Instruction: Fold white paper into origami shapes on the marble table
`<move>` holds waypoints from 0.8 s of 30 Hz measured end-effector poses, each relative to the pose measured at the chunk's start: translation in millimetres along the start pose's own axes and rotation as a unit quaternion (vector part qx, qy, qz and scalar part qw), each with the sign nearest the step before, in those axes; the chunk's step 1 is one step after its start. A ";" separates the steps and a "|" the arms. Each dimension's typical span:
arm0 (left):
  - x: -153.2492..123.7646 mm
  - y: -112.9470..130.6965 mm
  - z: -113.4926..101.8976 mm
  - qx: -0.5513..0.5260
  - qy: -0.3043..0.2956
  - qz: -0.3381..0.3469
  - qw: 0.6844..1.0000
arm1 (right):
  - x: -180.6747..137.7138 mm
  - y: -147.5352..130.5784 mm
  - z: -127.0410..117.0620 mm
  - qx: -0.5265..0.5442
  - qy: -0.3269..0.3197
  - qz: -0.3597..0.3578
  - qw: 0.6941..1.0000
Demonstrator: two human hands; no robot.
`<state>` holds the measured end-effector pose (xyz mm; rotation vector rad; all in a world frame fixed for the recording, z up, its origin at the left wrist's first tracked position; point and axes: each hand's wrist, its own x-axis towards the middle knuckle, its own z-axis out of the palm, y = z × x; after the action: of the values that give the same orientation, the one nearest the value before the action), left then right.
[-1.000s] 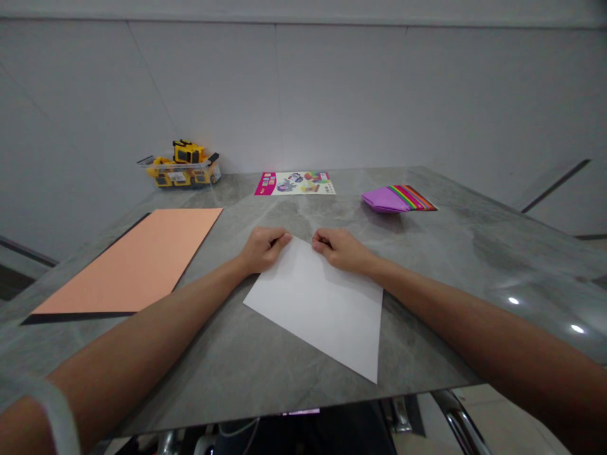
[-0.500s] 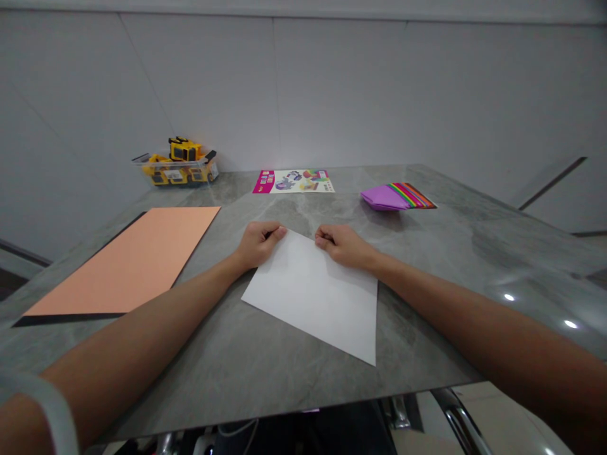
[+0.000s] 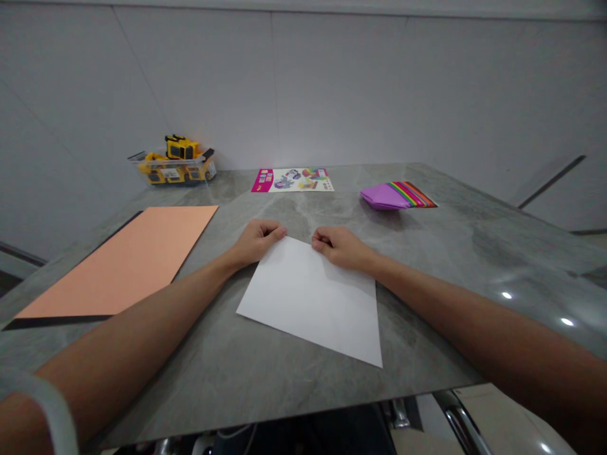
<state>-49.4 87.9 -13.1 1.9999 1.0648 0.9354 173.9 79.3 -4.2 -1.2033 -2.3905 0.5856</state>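
The white sheet lies on the grey desk between the two forearms, near the desk's front edge and straight ahead of the person. Over the last second it has turned a little: its near edge, which ran at a steeper slant, now runs more nearly across the desk, with the left near corner drawn closer to the person. The hands have stayed on the far side of the paper, so this seems a small squaring adjustment rather than a fresh grasp. The left hand is curled, thumb pressed to the forefinger, pinching the far left corner. The right hand is also curled, thumb and forefinger together, and appears to pinch the far edge farther along, though its grip is partly hidden. The sheet remains skewed: the far left corner points away from the person, the near right corner towards the desk's front edge. Its left edge leans outward as it comes nearer, while the right edge runs almost straight towards the person. The far right corner is covered by the right hand and wrist and the view is foreshortened, so which side forms the long axis cannot be told.
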 end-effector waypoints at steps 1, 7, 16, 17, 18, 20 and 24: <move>0.1 -0.3 0.0 -0.002 0.004 -0.003 1.000 | 0.4 0.0 -0.5 0.000 -0.002 0.003 1.000; -0.5 0.8 -0.4 -0.017 0.006 -0.015 1.000 | 2.5 0.5 -2.7 -0.005 -0.021 0.009 1.000; -1.5 2.5 -0.5 -0.051 0.030 -0.025 0.998 | 1.5 -0.6 -8.0 -0.015 -0.030 0.016 0.999; -1.4 2.2 -0.7 -0.054 0.031 -0.026 0.998 | 1.5 -0.3 -8.3 -0.016 -0.030 0.018 0.999; -1.3 1.5 -1.2 -0.057 0.034 -0.027 0.997 | 1.5 0.3 -8.7 -0.017 -0.030 0.020 0.999; -0.8 -0.5 -2.9 -0.063 0.046 -0.027 0.997 | 1.2 2.4 -10.0 -0.021 -0.024 0.024 0.999; 0.3 -5.3 -6.1 -0.070 0.072 -0.025 0.995 | -0.8 7.6 -14.2 -0.031 -0.014 0.031 0.999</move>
<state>-56.3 91.9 -14.2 1.8063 1.0914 1.1085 186.7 85.4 3.4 -1.3082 -2.4183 0.5564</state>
